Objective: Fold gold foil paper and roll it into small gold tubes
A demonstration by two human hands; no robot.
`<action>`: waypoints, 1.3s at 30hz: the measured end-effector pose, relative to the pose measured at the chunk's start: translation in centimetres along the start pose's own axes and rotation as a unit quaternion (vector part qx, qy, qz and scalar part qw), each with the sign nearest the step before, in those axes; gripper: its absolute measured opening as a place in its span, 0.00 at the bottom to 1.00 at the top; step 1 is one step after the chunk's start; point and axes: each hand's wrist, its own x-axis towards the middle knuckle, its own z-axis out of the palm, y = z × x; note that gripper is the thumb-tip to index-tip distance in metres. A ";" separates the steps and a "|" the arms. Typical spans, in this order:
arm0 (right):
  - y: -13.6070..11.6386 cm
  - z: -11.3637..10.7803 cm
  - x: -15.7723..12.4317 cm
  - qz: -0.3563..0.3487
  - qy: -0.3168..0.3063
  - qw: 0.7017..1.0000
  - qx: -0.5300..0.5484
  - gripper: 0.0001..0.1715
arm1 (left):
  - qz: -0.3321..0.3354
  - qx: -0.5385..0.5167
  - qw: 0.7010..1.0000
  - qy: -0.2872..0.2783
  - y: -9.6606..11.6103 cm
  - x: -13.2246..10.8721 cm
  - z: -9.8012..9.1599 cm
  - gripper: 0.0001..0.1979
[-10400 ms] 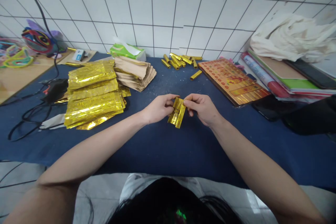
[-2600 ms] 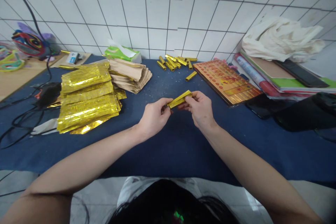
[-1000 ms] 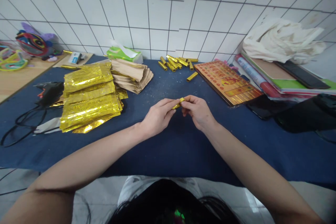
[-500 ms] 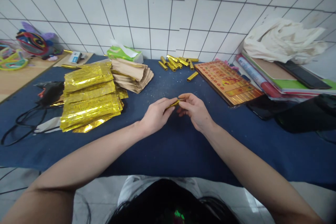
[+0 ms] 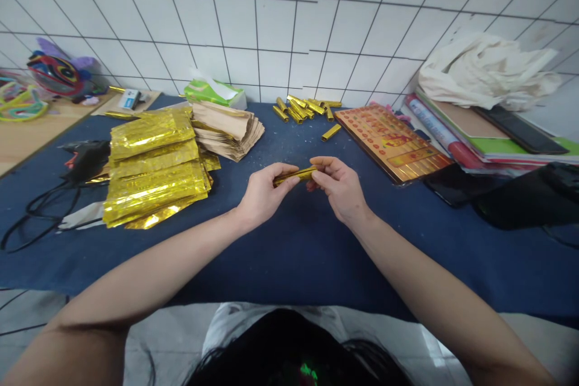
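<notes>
Between my two hands, just above the dark blue tablecloth, is a narrow folded strip of gold foil paper [image 5: 296, 176]. My left hand [image 5: 263, 193] pinches its left part between thumb and fingers. At the right end, my right hand [image 5: 338, 189] closes its thumb and forefinger on the same strip. Behind my hands lies a small pile of rolled gold paper tubes [image 5: 304, 108], with one single tube [image 5: 331, 132] apart from them. To the left rests a fanned stack of gold foil paper [image 5: 156, 163], beside brown paper sheets [image 5: 228, 126].
A green tissue pack [image 5: 215, 94] stands by the tiled wall. A black glue gun [image 5: 88, 160] with its cord lies at left. On the right are an orange printed packet [image 5: 393, 142], a stack of books [image 5: 488, 126] and a white cloth [image 5: 491, 69].
The gold strip shows more of its length between my hands now. My left hand has shifted slightly left along it, and its grip has changed.
</notes>
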 end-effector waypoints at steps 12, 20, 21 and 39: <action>0.5 0.1 -0.2 -0.075 0.006 0.994 -0.074 0.06 | -0.062 -0.201 0.977 0.026 0.4 0.3 0.3 0.09; 0.3 0.4 -0.7 -0.103 0.033 0.987 -0.117 0.06 | -0.095 -0.245 0.964 0.039 0.3 0.4 0.4 0.09; 0.2 0.4 -0.8 -0.102 0.032 0.987 -0.116 0.07 | -0.097 -0.246 0.963 0.043 0.3 0.4 0.4 0.09; 0.2 0.2 -0.6 -0.097 0.015 0.985 -0.144 0.06 | -0.109 -0.303 0.946 0.042 0.2 0.7 0.4 0.11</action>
